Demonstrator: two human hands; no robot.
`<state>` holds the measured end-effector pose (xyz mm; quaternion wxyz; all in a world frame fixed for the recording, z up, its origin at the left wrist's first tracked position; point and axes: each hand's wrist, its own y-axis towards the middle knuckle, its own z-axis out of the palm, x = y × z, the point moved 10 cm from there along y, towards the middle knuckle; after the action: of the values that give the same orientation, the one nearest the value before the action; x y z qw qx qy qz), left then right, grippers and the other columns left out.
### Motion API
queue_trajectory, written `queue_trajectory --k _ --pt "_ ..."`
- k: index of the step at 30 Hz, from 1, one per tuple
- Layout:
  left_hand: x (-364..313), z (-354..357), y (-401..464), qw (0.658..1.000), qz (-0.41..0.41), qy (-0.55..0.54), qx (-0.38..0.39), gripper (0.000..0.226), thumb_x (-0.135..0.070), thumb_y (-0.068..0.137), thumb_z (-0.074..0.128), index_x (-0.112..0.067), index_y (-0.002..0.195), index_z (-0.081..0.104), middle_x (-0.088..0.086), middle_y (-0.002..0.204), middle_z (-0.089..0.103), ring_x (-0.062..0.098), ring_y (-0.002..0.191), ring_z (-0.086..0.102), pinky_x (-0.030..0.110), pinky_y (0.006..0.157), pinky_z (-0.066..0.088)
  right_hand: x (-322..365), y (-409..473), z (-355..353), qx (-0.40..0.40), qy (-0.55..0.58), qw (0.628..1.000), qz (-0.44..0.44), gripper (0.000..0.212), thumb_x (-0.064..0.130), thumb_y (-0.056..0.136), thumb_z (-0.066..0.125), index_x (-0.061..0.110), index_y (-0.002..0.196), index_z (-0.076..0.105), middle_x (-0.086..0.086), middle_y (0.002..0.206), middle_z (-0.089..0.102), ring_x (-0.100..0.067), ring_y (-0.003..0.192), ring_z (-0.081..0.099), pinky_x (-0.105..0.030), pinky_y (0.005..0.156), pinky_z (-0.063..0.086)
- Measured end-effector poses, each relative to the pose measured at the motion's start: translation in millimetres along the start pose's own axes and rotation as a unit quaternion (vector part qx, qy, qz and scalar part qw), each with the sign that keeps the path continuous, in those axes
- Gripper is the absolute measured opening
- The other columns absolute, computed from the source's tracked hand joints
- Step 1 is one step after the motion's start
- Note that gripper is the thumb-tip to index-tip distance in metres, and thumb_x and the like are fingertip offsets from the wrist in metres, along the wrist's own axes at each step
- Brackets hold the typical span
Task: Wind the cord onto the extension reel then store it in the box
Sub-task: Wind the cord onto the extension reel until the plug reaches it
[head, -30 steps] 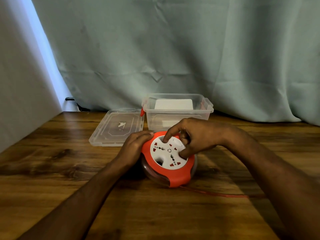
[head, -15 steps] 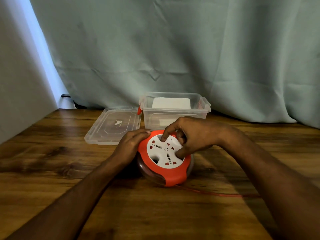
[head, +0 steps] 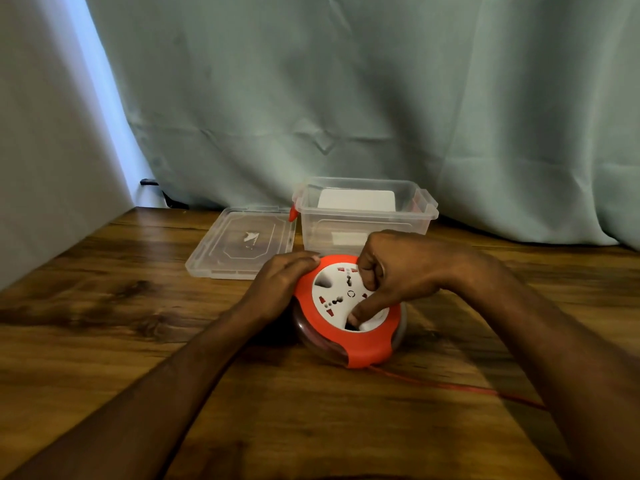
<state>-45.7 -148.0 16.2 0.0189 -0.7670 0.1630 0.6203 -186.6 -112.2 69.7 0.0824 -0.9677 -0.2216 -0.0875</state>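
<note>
Cord (head: 453, 386) trails off the reel (head: 349, 317), which sits before the box (head: 363, 216). Our left hand (head: 280, 282) presses its rim flat; our right hand (head: 398, 271) curls 1 finger into the dial. We judge slack could snag if we crank unevenly.

Teal curtain (head: 346, 81) hangs behind wooden table (head: 104, 323).

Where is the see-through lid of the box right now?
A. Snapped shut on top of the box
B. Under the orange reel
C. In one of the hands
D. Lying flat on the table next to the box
D: the lid lies flat on the wooden table, just left of the open box, and neither hand touches it.
</note>
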Motion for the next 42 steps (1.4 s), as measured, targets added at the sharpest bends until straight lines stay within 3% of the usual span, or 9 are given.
queue_trajectory --k 7,10,15,19,22,26,32,38,42 --pt "0 -1 1 1.0 0.005 0.006 0.002 0.029 -0.021 0.106 0.05 -0.014 0.108 0.078 0.01 0.099 0.082 0.023 0.09 0.079 0.03 0.08 0.062 6 -4 -8 -0.014 0.022 0.999 -0.02 0.04 0.057 0.073 0.086 0.019 0.071 0.076 0.015 0.074 0.076 0.0 0.071 0.072 -0.024 0.061 0.055" --pt "-2 2 0 1.0 0.007 0.004 0.009 0.03 -0.02 0.106 0.05 -0.013 0.106 0.078 0.01 0.098 0.082 0.022 0.087 0.079 0.026 0.076 0.061 7 -7 -28 -0.067 -0.009 0.997 -0.049 0.02 0.043 0.078 0.087 0.032 0.093 0.08 0.01 0.068 0.071 0.0 0.067 0.065 -0.034 0.063 0.055" --pt "-8 -1 -4 1.0 0.017 -0.02 0.0 0.029 -0.017 0.105 0.051 -0.018 0.096 0.079 0.005 0.09 0.082 0.018 0.081 0.079 0.025 0.074 0.062 13 -6 -23 -0.043 -0.028 0.996 -0.077 0.051 0.024 0.084 0.085 0.044 0.129 0.07 0.006 0.074 0.073 -0.011 0.073 0.069 -0.04 0.073 0.06" --pt "-9 3 -6 0.999 0.014 -0.038 0.004 0.031 -0.012 0.105 0.05 -0.022 0.087 0.073 -0.018 0.071 0.078 0.002 0.067 0.075 0.014 0.062 0.058 22 -8 -22 -0.038 -0.049 0.994 -0.095 0.057 0.02 0.085 0.083 0.049 0.131 0.067 0.024 0.065 0.061 0.001 0.064 0.058 -0.031 0.064 0.054" --pt "-8 3 -5 0.999 0.017 -0.024 0.016 0.03 -0.015 0.106 0.049 -0.017 0.097 0.077 -0.002 0.083 0.082 0.012 0.074 0.078 0.018 0.065 0.059 35 -9 -16 -0.031 -0.103 0.99 -0.096 0.065 0.016 0.088 0.078 0.056 0.136 0.059 0.023 0.072 0.052 0.0 0.066 0.049 -0.018 0.056 0.038" --pt "-5 2 -3 1.0 0.018 -0.011 0.014 0.031 -0.019 0.106 0.049 -0.01 0.107 0.078 0.012 0.093 0.081 0.024 0.083 0.079 0.024 0.071 0.061 39 -12 -16 -0.032 -0.141 0.986 -0.078 0.066 0.021 0.09 0.077 0.06 0.138 0.054 0.025 0.078 0.045 0.002 0.069 0.043 -0.018 0.056 0.031" --pt "-3 1 -1 1.0 0.014 0.012 0.006 0.032 -0.019 0.107 0.049 -0.014 0.103 0.08 0.006 0.093 0.082 0.021 0.085 0.079 0.03 0.078 0.06 23 -12 -17 -0.033 -0.143 0.989 -0.033 0.065 0.044 0.079 0.084 0.06 0.136 0.056 0.022 0.107 0.048 -0.005 0.095 0.049 -0.017 0.061 0.031" --pt "-6 -8 -4 0.998 0.013 -0.015 -0.055 0.033 -0.02 0.106 0.05 -0.019 0.091 0.079 0.007 0.086 0.082 0.022 0.081 0.079 0.035 0.077 0.062 16 -11 -23 -0.08 -0.176 0.981 -0.011 0.068 0.062 0.073 0.081 0.047 0.136 0.061 0.017 0.109 0.055 -0.007 0.096 0.048 -0.027 0.07 0.035" --pt "-5 -12 -4 0.997 0.011 -0.005 -0.072 0.029 -0.026 0.107 0.049 -0.032 0.094 0.075 -0.004 0.087 0.08 0.011 0.081 0.078 0.022 0.07 0.059 10 -7 -20 -0.102 -0.18 0.978 0.017 0.066 0.076 0.069 0.075 0.037 0.12 0.067 0.012 0.108 0.062 -0.012 0.094 0.054 -0.027 0.064 0.033"
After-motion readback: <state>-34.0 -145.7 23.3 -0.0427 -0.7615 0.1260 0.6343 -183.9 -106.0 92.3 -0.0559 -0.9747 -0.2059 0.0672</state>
